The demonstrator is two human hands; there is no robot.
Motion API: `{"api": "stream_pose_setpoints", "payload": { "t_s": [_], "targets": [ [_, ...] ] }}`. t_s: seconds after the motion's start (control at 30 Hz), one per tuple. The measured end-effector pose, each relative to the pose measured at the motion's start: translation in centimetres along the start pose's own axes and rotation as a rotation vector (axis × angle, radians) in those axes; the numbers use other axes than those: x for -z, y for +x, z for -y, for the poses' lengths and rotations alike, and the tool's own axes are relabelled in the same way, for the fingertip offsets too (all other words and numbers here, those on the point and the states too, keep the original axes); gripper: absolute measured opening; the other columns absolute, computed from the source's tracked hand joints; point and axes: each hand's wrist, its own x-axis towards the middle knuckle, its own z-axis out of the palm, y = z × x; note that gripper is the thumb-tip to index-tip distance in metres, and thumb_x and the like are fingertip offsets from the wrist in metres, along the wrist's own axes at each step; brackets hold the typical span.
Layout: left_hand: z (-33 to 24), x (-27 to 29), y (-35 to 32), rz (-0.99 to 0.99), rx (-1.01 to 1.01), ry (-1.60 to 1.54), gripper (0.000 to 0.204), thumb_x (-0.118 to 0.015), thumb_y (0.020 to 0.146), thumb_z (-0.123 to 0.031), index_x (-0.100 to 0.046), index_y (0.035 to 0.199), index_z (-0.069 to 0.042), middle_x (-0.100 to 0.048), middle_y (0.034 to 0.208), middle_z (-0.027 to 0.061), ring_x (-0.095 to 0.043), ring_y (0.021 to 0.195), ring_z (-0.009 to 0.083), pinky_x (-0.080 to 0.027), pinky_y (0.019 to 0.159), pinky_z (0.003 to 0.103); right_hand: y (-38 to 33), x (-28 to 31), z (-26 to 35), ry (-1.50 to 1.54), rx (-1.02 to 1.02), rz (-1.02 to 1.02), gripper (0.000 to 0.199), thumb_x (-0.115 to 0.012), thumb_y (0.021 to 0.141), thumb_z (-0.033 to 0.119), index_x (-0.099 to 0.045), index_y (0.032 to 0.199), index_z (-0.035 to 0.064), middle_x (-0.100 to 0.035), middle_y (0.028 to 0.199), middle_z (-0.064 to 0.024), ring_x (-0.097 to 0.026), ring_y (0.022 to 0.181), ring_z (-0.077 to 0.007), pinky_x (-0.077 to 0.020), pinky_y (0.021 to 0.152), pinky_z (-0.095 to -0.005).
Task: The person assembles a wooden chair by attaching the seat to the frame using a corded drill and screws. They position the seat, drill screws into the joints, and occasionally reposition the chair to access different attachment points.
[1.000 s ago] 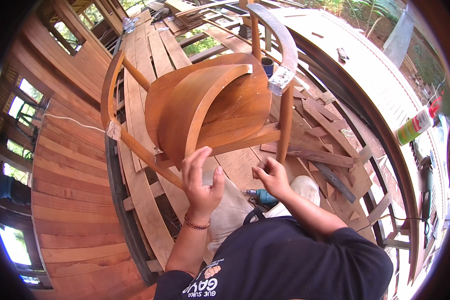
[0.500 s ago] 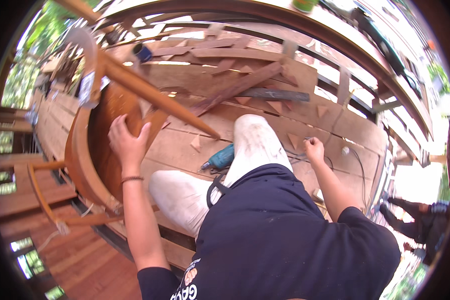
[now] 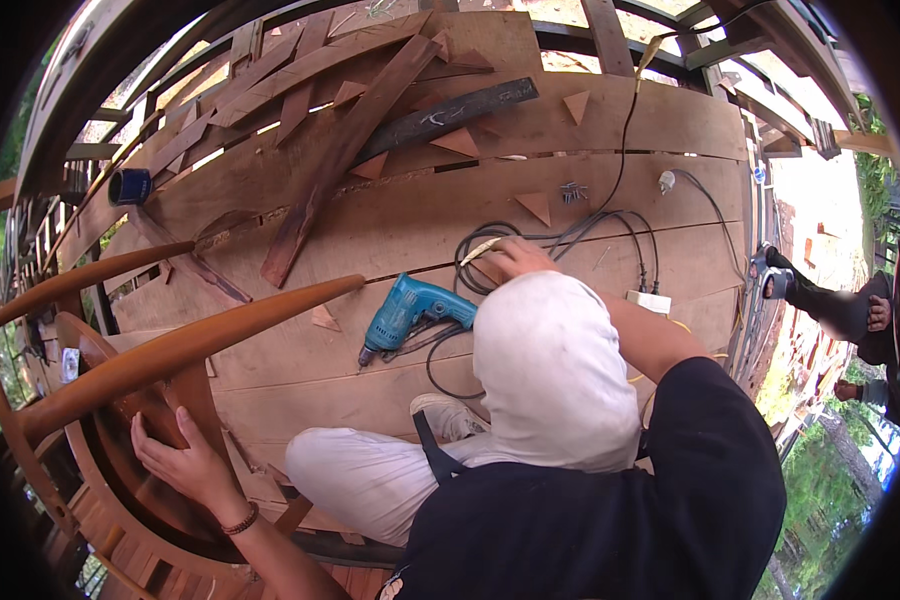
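My left hand (image 3: pixel 185 462) lies with spread fingers on the inner wooden face of a tipped brown chair (image 3: pixel 150 395), whose tapered legs point across the boards. Just beyond my raised knee, my right hand (image 3: pixel 515 258) is bent over a coiled black cable (image 3: pixel 467 240). Its fingers are drawn in beside a slim pale strip (image 3: pixel 481 250); what they hold, if anything, I cannot make out. A teal power drill (image 3: pixel 407 313) rests on its side between the chair leg and my knee, its chuck toward me.
A small pile of screws (image 3: pixel 573 192) sits beyond the cable. Triangular wood offcuts (image 3: pixel 535 207), long planks (image 3: pixel 355 150) and a dark bar (image 3: pixel 450 118) lie farther off. A white socket block (image 3: pixel 649 301) is at right, a blue cup-like object (image 3: pixel 130 187) at left. Another person's legs (image 3: pixel 840 310) show far right.
The view has shifted, bringing the drill and cable coil into fuller sight. My right hand has moved from beside my knee to the coil beyond it. My left hand remains on the chair.
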Motion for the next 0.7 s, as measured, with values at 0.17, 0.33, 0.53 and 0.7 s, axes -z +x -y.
{"api": "stream_pose_setpoints", "payload": {
  "t_s": [0.17, 0.33, 0.53, 0.7],
  "targets": [
    [0.7, -0.5, 0.0, -0.004, 0.056, -0.056, 0.063, -0.058, 0.097, -0.046, -0.051, 0.133, 0.005, -0.053, 0.133, 0.0243, -0.048, 0.126, 0.0392, -0.036, 0.108, 0.047, 8.2, -7.8, 5.4, -0.135, 0.608, 0.15, 0.092, -0.079, 0.073, 0.041, -0.033, 0.152, 0.0314, -0.037, 0.15, -0.0178, -0.031, 0.141, -0.0406, -0.0274, 0.112, -0.0633],
    [0.9, -0.4, 0.4, -0.023, -0.004, -0.025, 0.06, -0.059, 0.097, -0.044, -0.053, 0.131, 0.005, -0.055, 0.132, 0.0238, -0.049, 0.125, 0.0395, -0.038, 0.107, 0.047, 10.0, -13.8, 9.3, -0.263, 0.401, 0.275, 0.052, -0.061, 0.088, 0.038, -0.053, 0.138, 0.0263, -0.051, 0.135, -0.0103, -0.04, 0.133, -0.0351, -0.0305, 0.109, -0.0617],
    [1.9, -1.1, 0.5, -0.039, -0.022, 0.023, 0.061, -0.058, 0.097, -0.048, -0.056, 0.129, 0.005, -0.057, 0.129, 0.0235, -0.051, 0.122, 0.0391, -0.04, 0.106, 0.047, 9.3, -9.1, 4.9, -0.248, 0.188, -0.379, 0.041, -0.069, 0.083, 0.027, -0.062, 0.123, 0.0194, -0.058, 0.115, -0.0088, -0.051, 0.116, -0.0317, -0.041, 0.096, -0.0572],
    [1.3, -1.0, 0.4, -0.05, 0.021, 0.041, 0.063, -0.057, 0.096, -0.05, -0.056, 0.129, 0.004, -0.058, 0.127, 0.0223, -0.053, 0.12, 0.0386, -0.04, 0.104, 0.046, -0.5, -2.7, -3.0, 0.114, -0.591, -0.924, 0.016, -0.067, 0.084, 0.014, -0.064, 0.094, 0.0021, -0.064, 0.088, -0.0192, -0.062, 0.086, -0.0389, -0.0494, 0.075, -0.0466]
  ]
}}
